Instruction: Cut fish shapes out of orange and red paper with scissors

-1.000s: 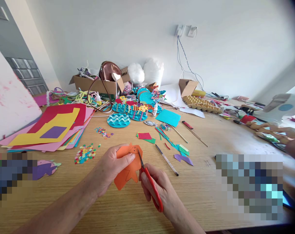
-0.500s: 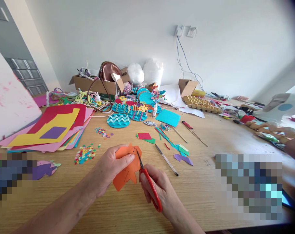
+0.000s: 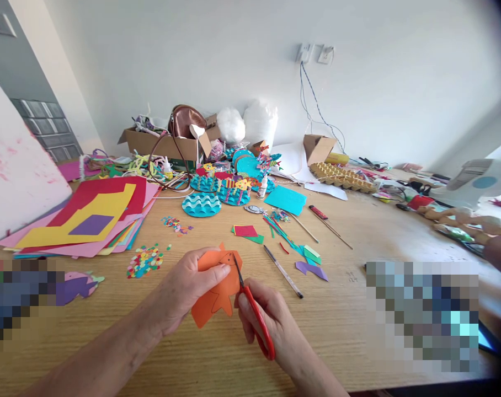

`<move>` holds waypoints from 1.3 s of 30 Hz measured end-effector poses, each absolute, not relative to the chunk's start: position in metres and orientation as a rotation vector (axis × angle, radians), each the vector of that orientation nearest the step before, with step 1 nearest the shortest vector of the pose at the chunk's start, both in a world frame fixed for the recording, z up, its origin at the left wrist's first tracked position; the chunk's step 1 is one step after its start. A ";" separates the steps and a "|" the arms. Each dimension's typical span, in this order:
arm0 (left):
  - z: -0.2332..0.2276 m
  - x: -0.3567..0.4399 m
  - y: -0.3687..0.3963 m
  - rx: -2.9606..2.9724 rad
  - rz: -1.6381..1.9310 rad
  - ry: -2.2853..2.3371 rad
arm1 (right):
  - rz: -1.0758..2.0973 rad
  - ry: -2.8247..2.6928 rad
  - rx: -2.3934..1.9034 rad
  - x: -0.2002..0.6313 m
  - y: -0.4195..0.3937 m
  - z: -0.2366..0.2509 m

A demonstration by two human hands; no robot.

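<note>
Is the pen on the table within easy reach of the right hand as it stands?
Probably yes. The pen lies on bare wood just beyond the right hand, nothing between them. But that hand grips the red scissors, so it isn't free to pick it up.

The long table (image 3: pixel 358 309) is pale wood-grain laminate, smooth with a soft sheen. Just above its near edge, the left hand (image 3: pixel 184 292) pinches a matt orange paper cut-out with pencil lines (image 3: pixel 217 286); the right hand (image 3: pixel 267 320) grips small scissors with glossy red plastic handles and dull dark metal blades (image 3: pixel 252 311). Left of the cut-out lies a stack of flat matt coloured paper sheets (image 3: pixel 89 218). Beyond it stand round turquoise craft pieces with ridged wave layers (image 3: pixel 201 204), matt, and a rough brown cardboard box (image 3: pixel 163 144) holding a shiny bronze bag (image 3: pixel 186 120). Far right of the box sits a coarse pulp egg tray (image 3: pixel 341 175).
</note>
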State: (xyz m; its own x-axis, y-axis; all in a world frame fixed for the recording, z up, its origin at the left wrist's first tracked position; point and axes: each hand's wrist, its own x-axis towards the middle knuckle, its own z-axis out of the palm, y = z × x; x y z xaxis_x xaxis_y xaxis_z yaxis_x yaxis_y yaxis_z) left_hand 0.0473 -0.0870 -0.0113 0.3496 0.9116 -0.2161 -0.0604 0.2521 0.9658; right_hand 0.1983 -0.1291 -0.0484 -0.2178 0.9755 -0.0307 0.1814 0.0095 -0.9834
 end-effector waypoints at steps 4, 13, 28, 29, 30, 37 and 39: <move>-0.012 0.047 -0.088 1.106 0.816 0.976 | 1.276 -1.515 -1.240 0.199 -0.130 -0.049; -0.011 0.046 -0.088 1.101 0.800 0.962 | 1.268 -1.502 -1.234 0.199 -0.129 -0.052; -0.016 0.041 -0.085 1.106 0.780 0.921 | 1.317 -1.485 -1.225 0.200 -0.131 -0.054; -0.016 0.040 -0.085 1.104 0.779 0.908 | 1.327 -1.481 -1.227 0.200 -0.131 -0.053; -0.016 0.039 -0.085 1.100 0.777 0.894 | 1.332 -1.479 -1.231 0.199 -0.131 -0.052; -0.015 0.040 -0.085 1.106 0.722 0.835 | 1.344 -1.485 -1.194 0.199 -0.131 -0.051; -0.014 0.041 -0.085 1.107 0.722 0.828 | 1.346 -1.480 -1.198 0.199 -0.131 -0.051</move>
